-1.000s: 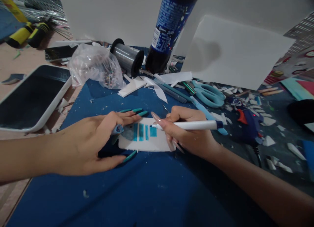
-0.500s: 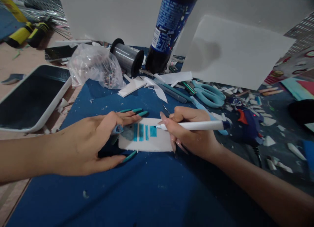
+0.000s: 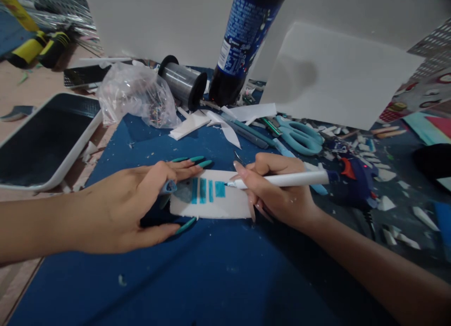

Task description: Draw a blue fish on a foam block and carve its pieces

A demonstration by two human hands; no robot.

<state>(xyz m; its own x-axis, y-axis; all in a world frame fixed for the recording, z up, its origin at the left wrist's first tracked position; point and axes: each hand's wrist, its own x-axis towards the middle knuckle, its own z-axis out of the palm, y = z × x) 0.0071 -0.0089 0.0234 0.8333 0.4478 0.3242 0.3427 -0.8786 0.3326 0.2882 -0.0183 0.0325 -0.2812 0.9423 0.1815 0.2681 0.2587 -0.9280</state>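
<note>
A blue mat (image 3: 211, 274) is lying beneath both hands. The left hand (image 3: 139, 197) is resting, some fingers spread, around one end of a card (image 3: 211, 210) lying between them. The right hand (image 3: 282, 201) is gripping a marker (image 3: 296, 178), its tip beside a blue block (image 3: 220, 190); the left is also holding a small blue piece (image 3: 171, 187).

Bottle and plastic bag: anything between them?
Yes, a spool lies on its side between the plastic bag and the bottle, seen in the head view.
</note>
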